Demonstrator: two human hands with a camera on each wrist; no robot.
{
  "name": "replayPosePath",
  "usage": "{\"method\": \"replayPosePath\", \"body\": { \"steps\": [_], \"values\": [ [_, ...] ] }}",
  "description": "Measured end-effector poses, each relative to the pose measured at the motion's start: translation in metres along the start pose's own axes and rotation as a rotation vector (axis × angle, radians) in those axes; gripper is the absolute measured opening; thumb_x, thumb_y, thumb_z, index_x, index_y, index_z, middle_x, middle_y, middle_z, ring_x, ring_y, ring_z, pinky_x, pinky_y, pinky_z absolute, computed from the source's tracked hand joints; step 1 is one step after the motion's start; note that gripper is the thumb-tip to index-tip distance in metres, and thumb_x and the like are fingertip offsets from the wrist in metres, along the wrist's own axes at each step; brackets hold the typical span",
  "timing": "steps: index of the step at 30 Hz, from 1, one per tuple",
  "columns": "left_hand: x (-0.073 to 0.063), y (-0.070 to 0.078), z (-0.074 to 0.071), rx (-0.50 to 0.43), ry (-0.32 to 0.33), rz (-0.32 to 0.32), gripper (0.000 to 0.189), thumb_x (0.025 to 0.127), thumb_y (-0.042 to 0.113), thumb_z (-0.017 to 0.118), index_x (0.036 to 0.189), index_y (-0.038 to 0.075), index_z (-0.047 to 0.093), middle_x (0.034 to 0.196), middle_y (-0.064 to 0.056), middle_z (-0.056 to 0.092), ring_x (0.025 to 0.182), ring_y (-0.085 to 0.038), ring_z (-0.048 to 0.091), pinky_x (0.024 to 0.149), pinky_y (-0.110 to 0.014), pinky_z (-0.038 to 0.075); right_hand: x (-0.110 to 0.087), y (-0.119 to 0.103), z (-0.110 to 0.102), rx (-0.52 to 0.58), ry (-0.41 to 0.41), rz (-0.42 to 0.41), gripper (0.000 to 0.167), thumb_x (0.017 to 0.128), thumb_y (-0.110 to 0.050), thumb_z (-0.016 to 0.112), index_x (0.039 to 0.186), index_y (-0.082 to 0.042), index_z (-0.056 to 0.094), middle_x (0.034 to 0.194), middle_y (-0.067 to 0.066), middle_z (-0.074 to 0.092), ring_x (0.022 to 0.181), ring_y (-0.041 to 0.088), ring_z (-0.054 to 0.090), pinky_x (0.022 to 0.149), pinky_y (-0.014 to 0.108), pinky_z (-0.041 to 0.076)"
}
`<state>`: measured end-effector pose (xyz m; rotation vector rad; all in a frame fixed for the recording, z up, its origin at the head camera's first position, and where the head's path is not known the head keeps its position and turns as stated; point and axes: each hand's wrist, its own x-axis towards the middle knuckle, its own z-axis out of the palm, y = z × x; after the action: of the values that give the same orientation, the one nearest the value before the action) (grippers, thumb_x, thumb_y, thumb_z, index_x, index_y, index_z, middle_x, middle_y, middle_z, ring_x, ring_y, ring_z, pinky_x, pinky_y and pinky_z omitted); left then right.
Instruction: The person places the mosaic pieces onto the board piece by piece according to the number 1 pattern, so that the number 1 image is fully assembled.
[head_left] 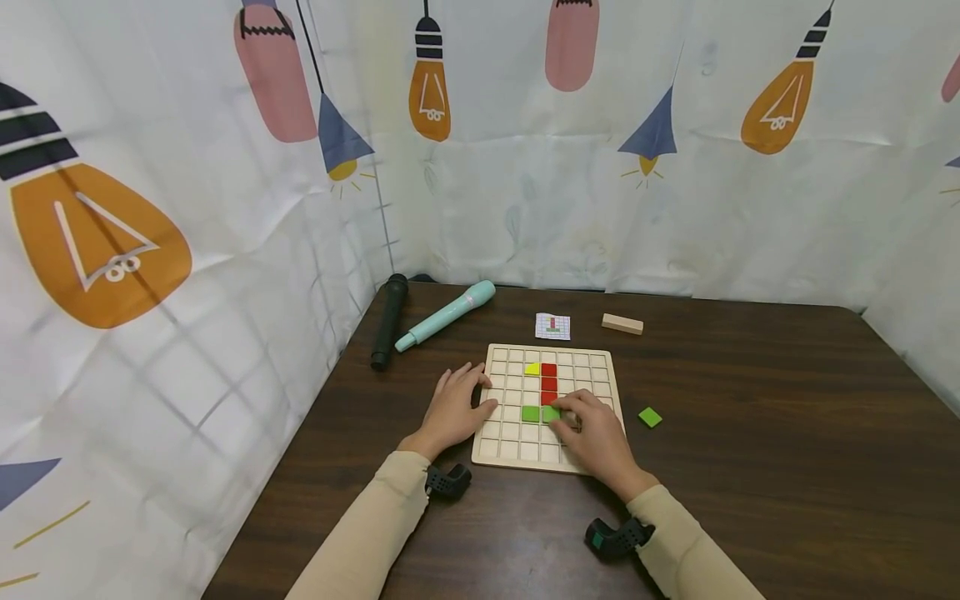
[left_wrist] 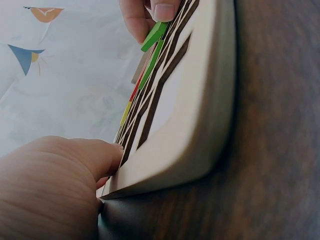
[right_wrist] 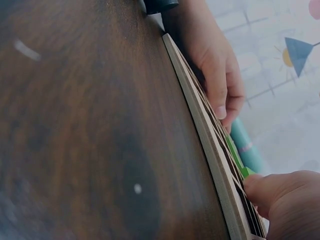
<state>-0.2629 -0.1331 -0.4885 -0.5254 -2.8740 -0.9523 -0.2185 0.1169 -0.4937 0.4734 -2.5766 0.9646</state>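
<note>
A pale wooden grid board (head_left: 510, 451) lies on the table. On its left edge is my left hand (head_left: 451, 413), thumb on the top face and fingers curled at the rim, holding it. My right hand (head_left: 597, 434) pinches a green square tile (head_left: 551, 414) over the board; the left wrist view shows this tile (left_wrist: 155, 36) tilted. Left of it, another green tile (head_left: 530, 414) sits in a cell. Red squares (head_left: 549, 384) form a column above, with a yellow triangular piece (head_left: 532, 369) beside the top one.
A loose green tile (head_left: 650, 417) lies right of the board. Behind the board are a small pattern card (head_left: 552, 326) and a wooden block (head_left: 622, 324). A black microphone-shaped object (head_left: 389, 322) and a mint-green one (head_left: 446, 316) lie at the back left.
</note>
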Motion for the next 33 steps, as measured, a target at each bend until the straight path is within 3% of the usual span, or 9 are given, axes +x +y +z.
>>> {"method": "replayPosePath", "body": {
  "steps": [16, 25, 33],
  "values": [
    [-0.0001, 0.0001, 0.0003, 0.000, 0.010, 0.004, 0.021, 0.094, 0.030, 0.065, 0.110, 0.016, 0.060, 0.153, -0.010, 0.039, 0.146, -0.028, 0.027, 0.120, -0.051, 0.007, 0.0004, -0.0006, 0.0000, 0.010, -0.019, 0.027, 0.024, 0.081, -0.018, 0.081, 0.104, -0.011, 0.076, 0.098, -0.003, 0.063, 0.072, 0.010, 0.049, 0.061, 0.026, 0.042],
    [0.0004, -0.0005, 0.0006, 0.000, 0.010, -0.006, 0.021, 0.094, 0.030, 0.065, 0.109, 0.016, 0.060, 0.153, -0.009, 0.039, 0.146, -0.027, 0.026, 0.120, -0.049, 0.006, -0.0006, -0.0009, 0.0001, 0.018, -0.009, 0.029, 0.024, 0.082, -0.018, 0.080, 0.104, -0.012, 0.076, 0.100, -0.004, 0.064, 0.078, 0.011, 0.054, 0.065, 0.028, 0.045],
    [0.0014, -0.0005, 0.0015, 0.003, -0.008, -0.021, 0.021, 0.095, 0.033, 0.064, 0.110, 0.018, 0.059, 0.154, -0.005, 0.038, 0.147, -0.023, 0.025, 0.120, -0.046, 0.005, -0.0025, 0.0063, -0.0091, 0.016, 0.048, -0.009, 0.024, 0.084, -0.018, 0.078, 0.107, -0.011, 0.075, 0.101, -0.002, 0.066, 0.093, 0.018, 0.062, 0.079, 0.041, 0.053]
  ]
}}
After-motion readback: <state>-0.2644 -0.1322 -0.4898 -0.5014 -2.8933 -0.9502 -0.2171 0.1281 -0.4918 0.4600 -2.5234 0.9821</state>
